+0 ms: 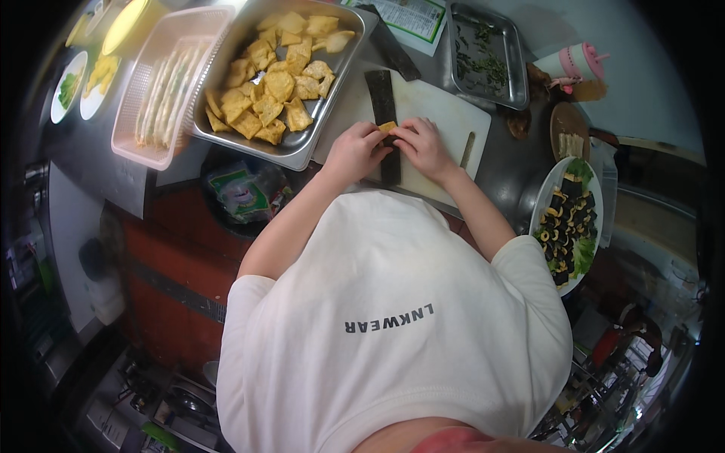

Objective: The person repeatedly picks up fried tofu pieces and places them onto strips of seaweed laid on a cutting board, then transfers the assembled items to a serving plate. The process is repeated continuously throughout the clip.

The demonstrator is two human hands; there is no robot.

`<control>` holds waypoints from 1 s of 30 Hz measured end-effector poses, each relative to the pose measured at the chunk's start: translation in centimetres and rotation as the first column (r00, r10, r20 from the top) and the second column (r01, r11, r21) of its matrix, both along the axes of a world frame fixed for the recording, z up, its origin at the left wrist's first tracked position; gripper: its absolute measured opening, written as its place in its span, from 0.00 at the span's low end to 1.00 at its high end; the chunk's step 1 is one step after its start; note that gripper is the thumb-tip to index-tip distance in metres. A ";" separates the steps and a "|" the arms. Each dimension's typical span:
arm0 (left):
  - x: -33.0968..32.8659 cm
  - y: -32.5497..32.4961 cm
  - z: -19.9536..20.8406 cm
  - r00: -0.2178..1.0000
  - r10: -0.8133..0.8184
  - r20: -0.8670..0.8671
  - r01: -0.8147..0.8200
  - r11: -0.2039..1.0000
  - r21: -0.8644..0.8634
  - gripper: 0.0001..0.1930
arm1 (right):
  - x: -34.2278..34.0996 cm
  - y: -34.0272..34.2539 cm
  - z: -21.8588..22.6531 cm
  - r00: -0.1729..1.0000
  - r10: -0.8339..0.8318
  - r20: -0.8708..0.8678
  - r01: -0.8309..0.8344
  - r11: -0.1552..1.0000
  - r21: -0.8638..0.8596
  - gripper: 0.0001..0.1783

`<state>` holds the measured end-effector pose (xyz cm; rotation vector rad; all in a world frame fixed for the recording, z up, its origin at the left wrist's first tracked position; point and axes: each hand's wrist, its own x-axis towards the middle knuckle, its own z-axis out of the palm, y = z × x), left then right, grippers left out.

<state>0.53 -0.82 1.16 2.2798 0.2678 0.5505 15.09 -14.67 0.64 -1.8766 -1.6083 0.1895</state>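
A dark seaweed strip (pixel 381 94) lies lengthwise on the white cutting board (pixel 443 113). On the strip sits a small yellow piece of what looks like fried tofu (pixel 387 127). From the left, my left hand (pixel 353 153) pinches it with bent fingers. My right hand (pixel 425 149) grips its other side, fingertips close to those of the left. Both hands partly cover the piece and the strip, whose near end (pixel 390 170) shows between the wrists.
Left of the board stands a steel tray (pixel 306 151) of yellow pieces, beside a pink basket (pixel 124 155) with long pale strips. Another dark strip (pixel 393 47) lies beyond. A tray (pixel 521 94) with green leaves and a pink-lidded cup (pixel 578 64) stand far right, a plate (pixel 539 208) of dark rolls nearer.
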 end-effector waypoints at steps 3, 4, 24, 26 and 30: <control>0.3 0.4 -0.4 0.999 0.014 0.032 -0.016 0.997 0.082 0.11 | 0.1 0.5 0.2 0.999 -0.035 0.006 0.035 0.999 -0.032 0.17; 0.5 0.5 -0.3 1.000 0.029 0.003 -0.029 0.994 0.104 0.12 | 0.1 0.7 0.1 0.999 -0.051 0.000 0.051 0.998 -0.034 0.18; 2.3 3.1 -0.1 0.994 -0.082 -0.069 0.089 0.992 0.092 0.12 | 0.2 1.8 -1.1 0.962 -0.175 -0.209 0.199 0.975 0.096 0.12; 2.5 3.3 0.2 0.985 -0.102 -0.139 0.117 0.988 0.103 0.11 | 0.2 1.5 -1.5 0.962 -0.164 -0.219 0.189 0.977 0.097 0.13; 3.0 3.6 0.8 0.991 -0.069 -0.115 0.088 0.981 0.172 0.12 | 0.3 1.5 -1.4 0.980 -0.182 -0.080 0.189 0.977 0.100 0.14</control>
